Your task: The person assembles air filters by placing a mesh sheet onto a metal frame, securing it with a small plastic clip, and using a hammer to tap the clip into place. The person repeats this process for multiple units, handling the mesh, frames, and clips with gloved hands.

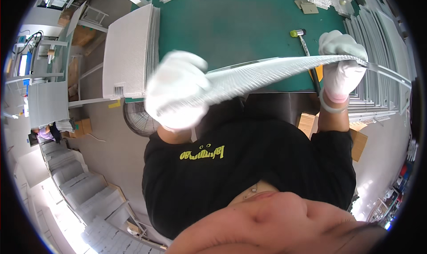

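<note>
A thin white mesh sheet [267, 75] stretches in front of my chest, tilted so that it shows mostly edge-on. My left hand [178, 92], in a white glove and blurred by motion, is closed on its left end. At the other end my right hand [341, 67], also gloved, grips the sheet with the fingers wrapped over its edge. A pale, shiny strip [387, 73] runs rightward from beside the right hand; whether it joins the sheet, I cannot tell. Beyond the sheet, a mallet [303, 43] with a yellow-and-black head lies on the green tabletop [222, 25].
A tall stack of white mesh panels [129, 52] stands at the table's left. Many thin frames [378, 45] are stacked upright along the right. Small beige plates [307, 6] lie at the back right. A round fan [138, 120] and a cardboard box [306, 124] are below table height.
</note>
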A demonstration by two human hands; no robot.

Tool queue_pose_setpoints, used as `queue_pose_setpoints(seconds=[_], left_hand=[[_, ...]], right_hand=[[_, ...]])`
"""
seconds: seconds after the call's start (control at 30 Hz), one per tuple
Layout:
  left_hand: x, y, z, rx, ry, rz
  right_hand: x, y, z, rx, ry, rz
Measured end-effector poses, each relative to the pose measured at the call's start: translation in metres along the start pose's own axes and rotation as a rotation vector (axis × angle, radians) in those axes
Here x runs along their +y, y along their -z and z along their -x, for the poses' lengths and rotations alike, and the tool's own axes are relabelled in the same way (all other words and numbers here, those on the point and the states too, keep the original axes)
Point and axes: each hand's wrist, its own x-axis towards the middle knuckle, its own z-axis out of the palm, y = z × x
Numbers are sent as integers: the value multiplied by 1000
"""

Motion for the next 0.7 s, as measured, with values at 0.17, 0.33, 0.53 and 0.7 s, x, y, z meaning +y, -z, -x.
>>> queue_pose_setpoints(seconds=[0.17, 0.33, 0.53, 0.7], left_hand=[[-1, 14, 8, -483, -51, 384], [-18, 14, 71, -803, 429, 160], [-58, 23, 119, -912, 543, -328], [-67, 25, 116, -955, 500, -312]], right_hand=[[-18, 2, 25, -140, 82, -121], [-43, 18, 74, -278, 158, -132], [-54, 30, 76, -453, 98, -139], [-49, 31, 83, -423, 113, -144]])
